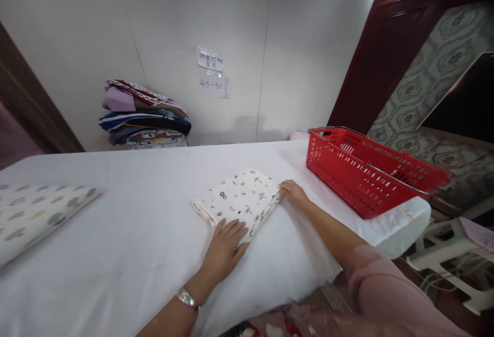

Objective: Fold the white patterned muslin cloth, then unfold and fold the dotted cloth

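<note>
A folded white cloth with small printed figures (pixel 241 198) lies on the white table (pixel 135 234). My left hand (pixel 224 247) rests flat on its near corner, fingers spread, a silver bracelet on the wrist. At the cloth's right corner, the fingertips of my right hand (pixel 294 193) touch or pinch the edge; I cannot tell which.
A red plastic basket (pixel 366 175) with a metal handle stands at the table's right end. Another folded spotted cloth (pixel 34 216) lies at the left edge. A stack of folded fabrics (pixel 144 116) sits against the back wall under paper notes (pixel 210 72).
</note>
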Demonstrator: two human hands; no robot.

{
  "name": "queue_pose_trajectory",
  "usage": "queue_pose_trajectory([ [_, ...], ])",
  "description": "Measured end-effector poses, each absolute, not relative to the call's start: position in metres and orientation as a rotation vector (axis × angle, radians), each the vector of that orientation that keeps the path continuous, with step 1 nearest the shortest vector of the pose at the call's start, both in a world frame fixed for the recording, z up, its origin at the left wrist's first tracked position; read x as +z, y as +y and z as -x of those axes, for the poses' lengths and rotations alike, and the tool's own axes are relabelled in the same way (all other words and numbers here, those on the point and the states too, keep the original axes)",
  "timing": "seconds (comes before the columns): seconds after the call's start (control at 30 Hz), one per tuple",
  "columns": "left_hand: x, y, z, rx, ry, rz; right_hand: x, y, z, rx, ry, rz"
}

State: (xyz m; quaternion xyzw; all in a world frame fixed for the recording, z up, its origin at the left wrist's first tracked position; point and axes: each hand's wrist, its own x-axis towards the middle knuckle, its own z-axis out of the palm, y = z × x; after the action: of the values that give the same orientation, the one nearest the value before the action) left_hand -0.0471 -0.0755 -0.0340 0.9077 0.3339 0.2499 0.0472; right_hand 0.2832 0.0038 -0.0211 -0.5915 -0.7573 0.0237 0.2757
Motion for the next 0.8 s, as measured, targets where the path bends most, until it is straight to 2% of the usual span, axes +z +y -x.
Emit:
queue_pose_trajectory([
  [0.5, -0.028, -0.082, 0.042, 0.837, 0.985, -2.758, -0.03, -0.009, -0.282, 0.034, -1.998, 1.62],
  [0.67, -0.022, -0.088, 0.039, 0.831, 0.997, -2.66, -0.008, -0.007, -0.243, -0.072, -2.059, 1.498],
  [0.8, -0.018, -0.091, 0.039, 0.789, 1.009, -2.622, -0.002, -0.009, -0.203, 0.0, -2.265, 1.443],
])
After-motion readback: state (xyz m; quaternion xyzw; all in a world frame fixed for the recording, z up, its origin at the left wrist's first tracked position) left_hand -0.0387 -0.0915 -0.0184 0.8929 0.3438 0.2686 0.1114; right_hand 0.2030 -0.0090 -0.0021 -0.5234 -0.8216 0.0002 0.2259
